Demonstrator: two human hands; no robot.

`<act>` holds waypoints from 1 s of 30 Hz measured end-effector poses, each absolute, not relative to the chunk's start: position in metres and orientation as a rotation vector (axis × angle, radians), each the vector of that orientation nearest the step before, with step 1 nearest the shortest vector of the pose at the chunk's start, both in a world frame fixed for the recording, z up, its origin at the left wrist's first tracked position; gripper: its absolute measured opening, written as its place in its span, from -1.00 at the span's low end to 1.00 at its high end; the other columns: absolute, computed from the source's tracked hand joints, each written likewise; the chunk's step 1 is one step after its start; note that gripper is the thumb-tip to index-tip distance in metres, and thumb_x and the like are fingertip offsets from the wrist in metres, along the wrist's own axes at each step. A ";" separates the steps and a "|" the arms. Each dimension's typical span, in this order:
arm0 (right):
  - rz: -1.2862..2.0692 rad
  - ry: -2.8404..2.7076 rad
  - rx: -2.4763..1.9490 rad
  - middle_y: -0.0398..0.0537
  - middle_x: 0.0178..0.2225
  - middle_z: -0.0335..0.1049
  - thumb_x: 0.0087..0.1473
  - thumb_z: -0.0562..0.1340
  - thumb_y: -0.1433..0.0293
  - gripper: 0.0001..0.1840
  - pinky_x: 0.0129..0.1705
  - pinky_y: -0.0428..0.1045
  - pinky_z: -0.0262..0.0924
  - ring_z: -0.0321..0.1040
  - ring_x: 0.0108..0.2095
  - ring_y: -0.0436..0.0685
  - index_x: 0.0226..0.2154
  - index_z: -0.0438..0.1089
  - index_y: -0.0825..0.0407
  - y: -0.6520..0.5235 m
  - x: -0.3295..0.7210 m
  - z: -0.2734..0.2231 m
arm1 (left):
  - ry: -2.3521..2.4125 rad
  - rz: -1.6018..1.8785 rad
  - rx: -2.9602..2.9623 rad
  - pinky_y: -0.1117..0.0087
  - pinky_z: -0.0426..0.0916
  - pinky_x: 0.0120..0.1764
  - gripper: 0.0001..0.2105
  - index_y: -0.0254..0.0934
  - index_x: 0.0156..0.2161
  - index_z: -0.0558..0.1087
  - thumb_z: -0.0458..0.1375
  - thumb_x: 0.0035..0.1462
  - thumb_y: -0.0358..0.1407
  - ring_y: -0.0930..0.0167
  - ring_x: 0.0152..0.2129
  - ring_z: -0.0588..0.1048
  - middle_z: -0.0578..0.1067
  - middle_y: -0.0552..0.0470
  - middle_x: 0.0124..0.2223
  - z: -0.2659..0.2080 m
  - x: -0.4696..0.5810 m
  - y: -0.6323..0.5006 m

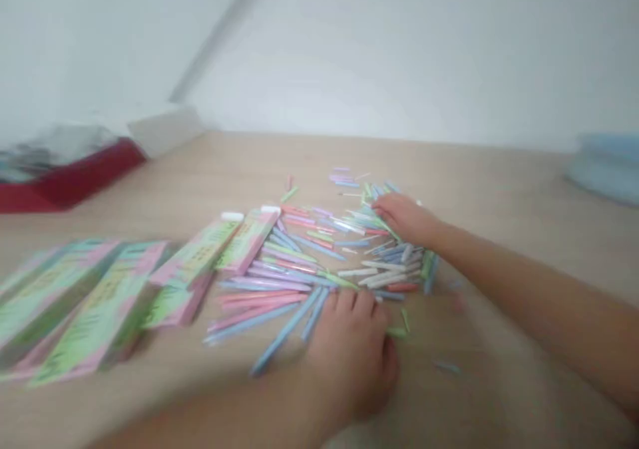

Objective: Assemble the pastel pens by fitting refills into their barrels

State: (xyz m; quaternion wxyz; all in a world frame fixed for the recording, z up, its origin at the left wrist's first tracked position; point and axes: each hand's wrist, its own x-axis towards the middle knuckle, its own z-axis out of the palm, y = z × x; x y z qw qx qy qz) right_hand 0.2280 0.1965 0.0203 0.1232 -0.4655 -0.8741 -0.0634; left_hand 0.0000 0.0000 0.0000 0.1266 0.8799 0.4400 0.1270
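Observation:
A spread of thin pastel pen-like sticks [284, 279] and shorter pieces [389, 273] covers the middle of the table, in blue, pink, lilac, green, orange and white. My left hand [354, 342] is palm down at the near edge of the spread, its fingers reaching onto the sticks and its thumb to the right. At the far right of the pile my right hand [407, 217] dips in with its fingers drawn together. A green piece [388, 228] lies against those fingers. The fingertips of the right hand are hidden, and blur softens both hands.
Several long pink-and-green packs [102, 309] lie on the table [524, 236] at the left, two with white ends [232, 217]. Behind them is a red box [84, 176] with greyish contents. A pale blue object [606, 166] sits at the right edge. A white wall [399, 56] rises behind.

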 end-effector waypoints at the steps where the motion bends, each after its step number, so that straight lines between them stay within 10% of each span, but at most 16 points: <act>1: -0.189 -2.560 -1.341 0.31 -0.07 0.51 0.37 -0.05 0.38 -0.58 0.09 0.16 0.18 0.39 -0.01 0.35 -0.03 0.45 0.20 0.191 0.228 0.023 | 1.281 0.367 2.566 -0.04 0.35 0.07 -0.74 -0.20 -0.05 0.45 0.08 0.26 -0.14 0.13 -0.05 0.37 0.45 -0.10 -0.03 0.001 0.000 0.000; 30: 0.073 -3.148 -1.547 0.08 -0.27 0.58 0.04 0.28 0.27 -0.74 -0.40 -0.02 0.10 0.43 -0.39 0.16 -0.24 0.56 0.06 0.183 0.182 0.056 | 1.268 0.409 2.608 -0.05 0.36 0.04 -0.73 -0.21 -0.06 0.44 0.08 0.25 -0.12 0.12 -0.09 0.38 0.46 -0.10 -0.05 0.000 0.000 0.003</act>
